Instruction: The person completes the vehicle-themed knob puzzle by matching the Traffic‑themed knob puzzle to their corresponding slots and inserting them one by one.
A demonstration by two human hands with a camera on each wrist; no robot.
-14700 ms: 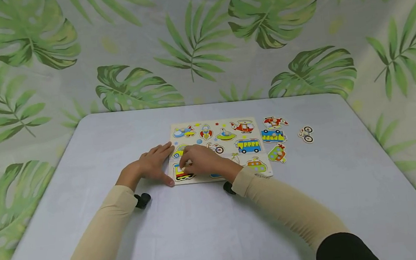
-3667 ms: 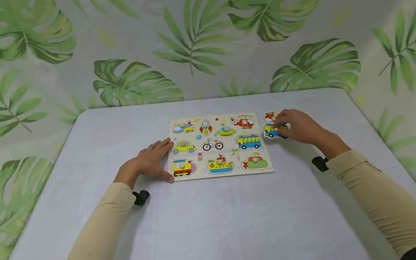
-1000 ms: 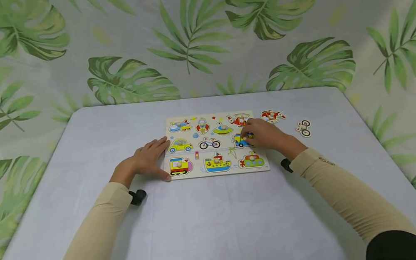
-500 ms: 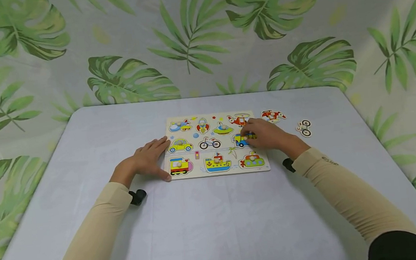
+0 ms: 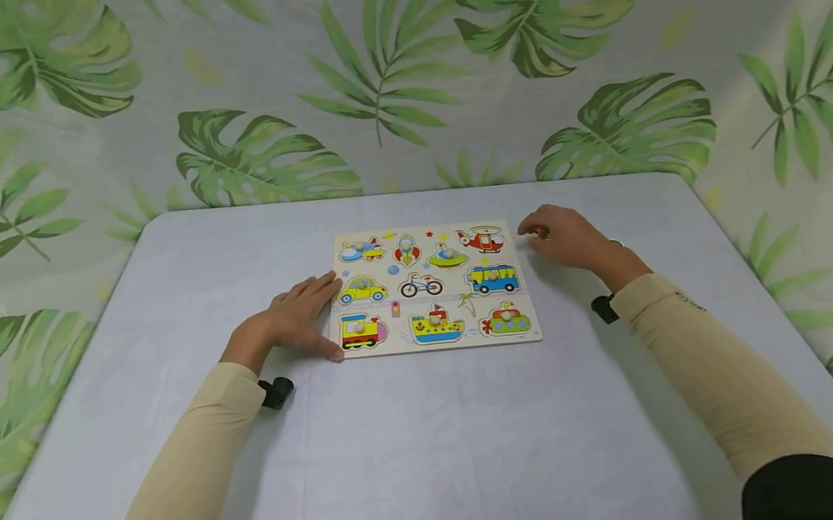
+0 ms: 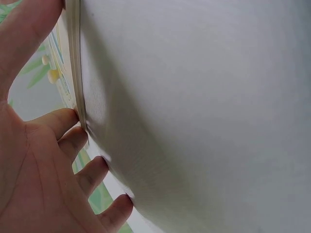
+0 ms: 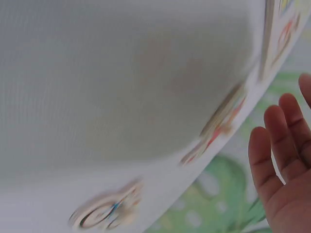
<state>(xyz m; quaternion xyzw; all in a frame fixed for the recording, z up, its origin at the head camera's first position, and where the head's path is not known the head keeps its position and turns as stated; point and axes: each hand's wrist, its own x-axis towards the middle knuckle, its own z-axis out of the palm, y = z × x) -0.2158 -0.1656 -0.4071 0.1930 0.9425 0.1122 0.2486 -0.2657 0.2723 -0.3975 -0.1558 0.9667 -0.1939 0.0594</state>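
A wooden peg puzzle board (image 5: 403, 341) lies flat on the table. My left hand (image 5: 290, 321) rests against its left edge, fingers spread and thumb at the near corner. The blue and yellow bus piece (image 5: 494, 279) sits in its recess at the board's right. Off the board's right side hovers my right hand (image 5: 568, 239), holding nothing, fingers slightly bent. Below it, the right wrist view shows a red helicopter piece (image 7: 218, 127) and a bicycle piece (image 7: 106, 211) on the cloth. Both are hidden behind the hand and arm in the head view.
The board's helicopter (image 5: 482, 240) and bicycle (image 5: 421, 285) places show pictures without knobs. Other knobbed pieces, such as the train (image 5: 360, 330) and ship (image 5: 438, 322), sit in theirs. A white cloth (image 5: 434, 442) covers the table, and a leaf-patterned curtain (image 5: 398, 69) hangs behind.
Earlier the train, submarine and bus pieces were placed in the board. Half a second ago my right hand was on the bus; it has let go and moved right. The left hand has stayed put.
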